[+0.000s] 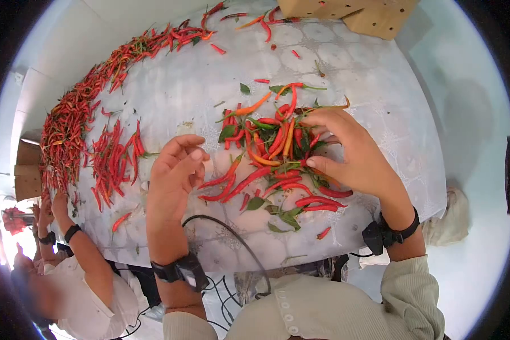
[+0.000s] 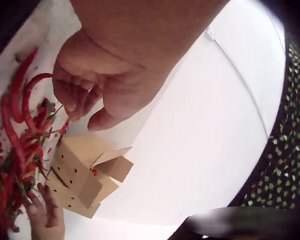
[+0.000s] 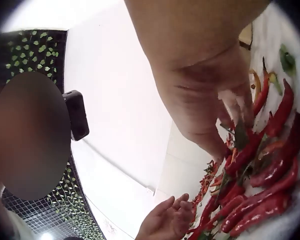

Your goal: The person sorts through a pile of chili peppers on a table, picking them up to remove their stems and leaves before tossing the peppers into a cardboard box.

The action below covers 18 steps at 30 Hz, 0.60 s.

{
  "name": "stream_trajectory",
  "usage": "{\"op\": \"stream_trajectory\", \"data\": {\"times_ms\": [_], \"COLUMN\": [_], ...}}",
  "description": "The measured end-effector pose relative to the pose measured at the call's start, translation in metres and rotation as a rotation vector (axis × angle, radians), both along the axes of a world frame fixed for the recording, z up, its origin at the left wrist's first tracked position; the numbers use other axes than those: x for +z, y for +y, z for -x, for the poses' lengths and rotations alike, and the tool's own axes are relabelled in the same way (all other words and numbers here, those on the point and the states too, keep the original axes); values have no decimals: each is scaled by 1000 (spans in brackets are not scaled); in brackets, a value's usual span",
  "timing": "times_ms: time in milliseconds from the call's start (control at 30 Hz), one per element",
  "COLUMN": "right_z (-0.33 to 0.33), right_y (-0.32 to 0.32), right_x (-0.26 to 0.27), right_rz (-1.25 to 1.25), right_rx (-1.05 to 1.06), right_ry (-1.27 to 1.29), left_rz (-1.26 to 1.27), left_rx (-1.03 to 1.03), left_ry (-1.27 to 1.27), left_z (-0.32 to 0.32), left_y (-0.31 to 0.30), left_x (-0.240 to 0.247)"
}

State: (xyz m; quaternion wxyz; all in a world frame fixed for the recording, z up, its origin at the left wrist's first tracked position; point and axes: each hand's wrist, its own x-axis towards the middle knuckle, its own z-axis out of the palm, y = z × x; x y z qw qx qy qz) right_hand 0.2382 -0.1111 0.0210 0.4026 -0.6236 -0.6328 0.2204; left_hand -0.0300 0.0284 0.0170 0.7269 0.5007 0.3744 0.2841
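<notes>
A loose pile of red and orange chillies (image 1: pixel 277 136) with green leaves lies on the pale patterned tablecloth (image 1: pixel 379 113). My right hand (image 1: pixel 351 150) reaches over the pile's right side, thumb and fingers apart, the thumb tip at the chillies. The right wrist view shows the same hand (image 3: pixel 205 95) with its fingertips down among red chillies (image 3: pixel 260 205), partly hidden. Left of the pile, my left hand (image 1: pixel 178 170) is raised with loosely bent fingers and no chilli visible in it. In the left wrist view this hand (image 2: pixel 105 90) hangs beside long red chillies (image 2: pixel 15 140).
A smaller group of chillies (image 1: pixel 116 161) lies to the left, and a long heap (image 1: pixel 68 124) runs along the far left edge. Cardboard boxes stand at the top (image 1: pixel 374 20) and left (image 1: pixel 27 170). Another person's arm (image 1: pixel 90 266) reaches in at left. A black cable (image 1: pixel 238 235) loops near my left wrist.
</notes>
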Motion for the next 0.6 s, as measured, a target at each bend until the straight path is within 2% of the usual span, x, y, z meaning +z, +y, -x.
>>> {"op": "stream_trajectory", "data": {"times_ms": [33,133,233,300,400,433,533,600], "right_z": [1,1,-4,-14,-23,-26,-28,-26], "right_y": [4,16,26,29,19,14,3,5], "right_x": [-1,7,13,11,8,7,3,-10], "right_rz": [-29,-108,-54,50,229,292,269,129], "right_rx": [21,-64,-180,-175,-87,-37,67,97], "right_ry": [47,-70,-67,-105,-81,-66,-53,-153], "left_rz": [-57,-228,-421,-491,-753,-734,-635,-687], "left_rx": [-30,-74,-68,-86,-189,-194,-237,-252], "left_ry": [51,208,368,516,595,652,688,674], "left_z": [1,4,-5,-13,-24,-29,-29,-28], "left_y": [1,-2,-3,-14,-26,-29,-26,-25], "left_x": [1,0,-7,-7,-12,-7,-7,-6]}}
